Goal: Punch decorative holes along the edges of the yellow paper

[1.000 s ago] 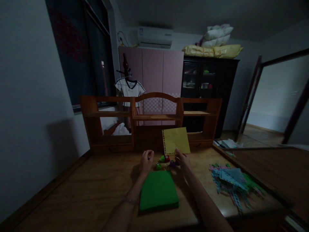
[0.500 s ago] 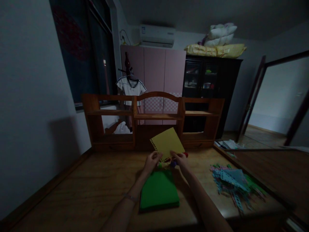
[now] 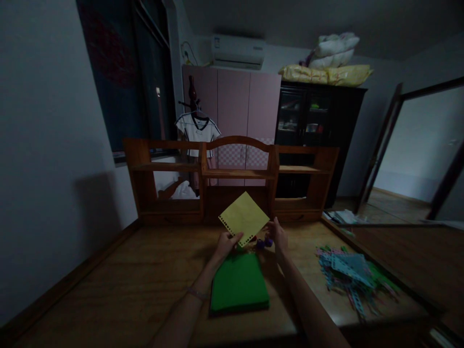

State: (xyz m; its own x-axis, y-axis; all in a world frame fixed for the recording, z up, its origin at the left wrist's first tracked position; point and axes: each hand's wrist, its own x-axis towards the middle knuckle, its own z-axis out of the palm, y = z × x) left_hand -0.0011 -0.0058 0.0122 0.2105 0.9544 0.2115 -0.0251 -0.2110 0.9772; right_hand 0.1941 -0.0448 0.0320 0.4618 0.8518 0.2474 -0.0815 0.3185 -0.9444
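Observation:
My left hand (image 3: 226, 243) pinches a yellow sheet of paper (image 3: 245, 216) by its lower edge, with the thumb on top. Punched holes run along the sheet's two lower edges, and it is held up at a tilt with one corner pointing away. At the sheet's right corner is my right hand (image 3: 278, 237), its fingers bent and the fingertips touching that corner. Below the hands lies a green stack of sheets (image 3: 239, 285) on the table. Small purple pieces (image 3: 264, 243) rest just beyond the stack, partly hidden by the sheet and hands.
A loose pile of blue, green and pink perforated pieces (image 3: 350, 270) lies on the wooden table (image 3: 145, 280) at right. Along the table's far edge stands a low wooden shelf unit (image 3: 235, 174). A raised rim (image 3: 101, 261) borders the left side.
The yellow sheet has turned and shifted a little left. My right hand has moved from its lower edge to its right corner, while my left hand keeps its pinch.

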